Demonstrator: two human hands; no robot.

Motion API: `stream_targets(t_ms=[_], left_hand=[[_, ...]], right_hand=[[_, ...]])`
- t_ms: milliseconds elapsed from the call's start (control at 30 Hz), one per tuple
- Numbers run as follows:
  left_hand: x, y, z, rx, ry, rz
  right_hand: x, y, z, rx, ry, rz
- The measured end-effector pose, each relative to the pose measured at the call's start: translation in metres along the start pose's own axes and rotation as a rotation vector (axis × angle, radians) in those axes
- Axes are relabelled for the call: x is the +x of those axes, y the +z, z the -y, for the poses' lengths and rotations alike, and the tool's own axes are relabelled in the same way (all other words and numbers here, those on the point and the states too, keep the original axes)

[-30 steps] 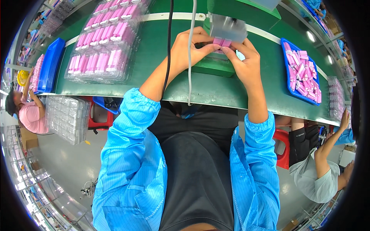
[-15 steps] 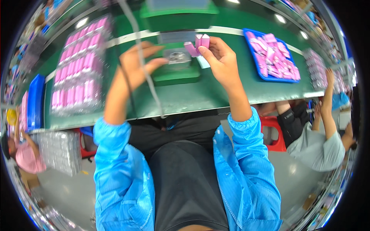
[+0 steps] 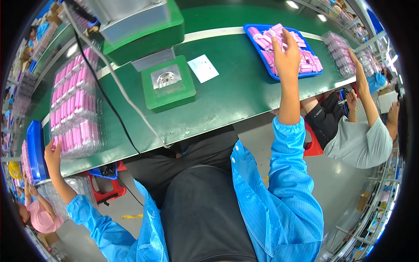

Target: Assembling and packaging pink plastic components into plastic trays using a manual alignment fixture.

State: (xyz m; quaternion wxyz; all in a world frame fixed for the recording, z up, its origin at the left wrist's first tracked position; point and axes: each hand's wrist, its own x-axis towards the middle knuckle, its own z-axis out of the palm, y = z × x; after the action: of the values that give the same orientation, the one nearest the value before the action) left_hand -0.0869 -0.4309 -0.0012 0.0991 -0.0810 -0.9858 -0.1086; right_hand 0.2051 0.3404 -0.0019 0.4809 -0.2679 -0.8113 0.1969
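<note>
Student: What do the hands grip?

Tutor: Right hand: thumb and fingers parted, not closed, over loose pink oblong pieces heaped in a blue tray. Left hand: fingers bent at the near left corner of the clear plastic packing trays; whether they pinch anything cannot be told.

Student: And farther out?

Tutor: Rows of pink blocks within the packing trays; between the hands, a green fixture base bearing a metal insert, a white card just beside it.
</note>
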Motion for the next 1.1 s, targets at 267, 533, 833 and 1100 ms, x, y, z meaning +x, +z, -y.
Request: stream_targets(t_ms=[267, 533, 833, 1100], left_hand=[[0.005, -0.018, -0.044, 0.274, -0.018, 0.046], [-0.04, -0.062, -0.154, -0.271, -0.062, -0.1], [-0.053, 0.054, -0.348, -1.329, 0.265, 0.234], [-0.041, 0.057, -0.417, -0.989, 0.589, 0.35]], right_hand=[[-0.049, 0.031, 0.06, 0.203, -0.115, 0.286], [-0.058, 0.037, 0.076, 0.222, -0.134, 0.334], [-0.092, 0.061, 0.153, 0.446, -0.271, 0.46], [-0.084, 0.079, 0.157, 0.729, -0.139, 0.614]])
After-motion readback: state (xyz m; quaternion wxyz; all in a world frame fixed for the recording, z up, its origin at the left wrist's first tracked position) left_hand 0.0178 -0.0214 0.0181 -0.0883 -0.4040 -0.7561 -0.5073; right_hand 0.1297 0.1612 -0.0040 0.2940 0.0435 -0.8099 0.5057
